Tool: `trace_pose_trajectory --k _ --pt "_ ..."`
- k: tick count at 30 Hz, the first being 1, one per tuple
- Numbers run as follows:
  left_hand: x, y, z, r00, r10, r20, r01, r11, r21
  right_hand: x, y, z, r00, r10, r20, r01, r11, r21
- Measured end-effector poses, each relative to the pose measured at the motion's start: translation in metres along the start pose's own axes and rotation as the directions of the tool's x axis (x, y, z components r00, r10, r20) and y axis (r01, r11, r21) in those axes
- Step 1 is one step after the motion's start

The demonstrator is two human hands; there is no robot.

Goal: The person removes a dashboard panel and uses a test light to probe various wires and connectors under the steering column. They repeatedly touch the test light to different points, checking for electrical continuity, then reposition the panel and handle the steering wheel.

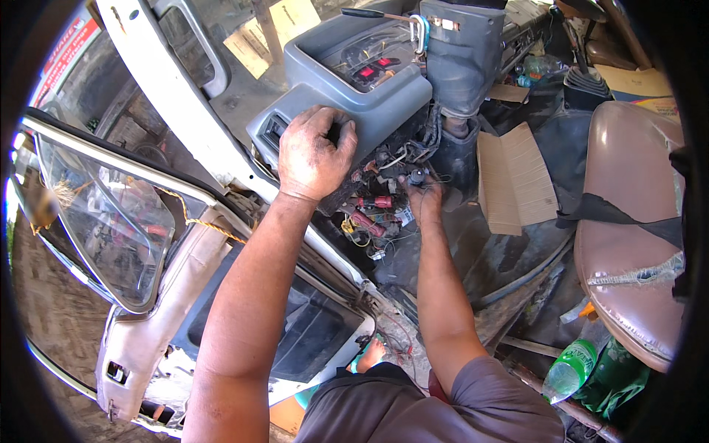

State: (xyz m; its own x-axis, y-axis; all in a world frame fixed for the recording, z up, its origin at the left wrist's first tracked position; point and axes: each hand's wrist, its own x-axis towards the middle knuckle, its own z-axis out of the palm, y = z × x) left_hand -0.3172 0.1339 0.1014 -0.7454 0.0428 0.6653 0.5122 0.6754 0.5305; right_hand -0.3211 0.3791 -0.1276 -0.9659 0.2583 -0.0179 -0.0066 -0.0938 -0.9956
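Observation:
My left hand [314, 155] grips the lower left edge of a grey plastic dashboard panel [369, 92] inside a vehicle. My right hand [422, 196] reaches under the panel and pinches a small dark part among a tangle of wires and red connectors [373, 214]. The fingertips of my right hand are partly hidden by the wiring. Red switches [373, 70] sit on top of the panel behind a clear cover.
An open vehicle door with its window [111, 214] hangs at the left. A worn brown seat [628, 221] is at the right, with cardboard [513, 181] on the floor. A green plastic bottle [570, 369] lies near the sill. The steering column cover [461, 52] stands beside the panel.

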Motion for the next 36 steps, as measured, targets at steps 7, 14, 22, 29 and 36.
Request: trace_pose_trajectory --k 7,14,22,29,36 --pt "0.001 0.001 0.000 1.000 -0.016 -0.009 0.016 1.000 -0.016 -0.011 -0.021 -0.016 0.930 0.014 -0.367 -0.024 0.999 -0.023" --pt "0.002 0.001 0.003 0.999 -0.044 0.010 0.044 0.999 0.025 -0.047 -0.008 -0.017 0.887 0.028 -0.462 0.005 0.998 0.069" --pt "0.004 0.002 0.004 0.996 -0.079 0.049 0.074 0.992 0.101 -0.105 0.007 -0.019 0.811 -0.118 -0.572 0.193 0.979 0.072" --pt "0.004 -0.002 0.007 0.997 -0.068 0.037 0.062 0.989 0.132 -0.193 0.008 -0.013 0.726 -0.558 -0.402 0.414 0.821 -0.393" --pt "0.005 -0.002 0.008 0.999 -0.030 0.031 0.023 0.982 0.188 -0.295 0.040 -0.027 0.948 -0.319 -0.015 0.313 0.938 -0.150"
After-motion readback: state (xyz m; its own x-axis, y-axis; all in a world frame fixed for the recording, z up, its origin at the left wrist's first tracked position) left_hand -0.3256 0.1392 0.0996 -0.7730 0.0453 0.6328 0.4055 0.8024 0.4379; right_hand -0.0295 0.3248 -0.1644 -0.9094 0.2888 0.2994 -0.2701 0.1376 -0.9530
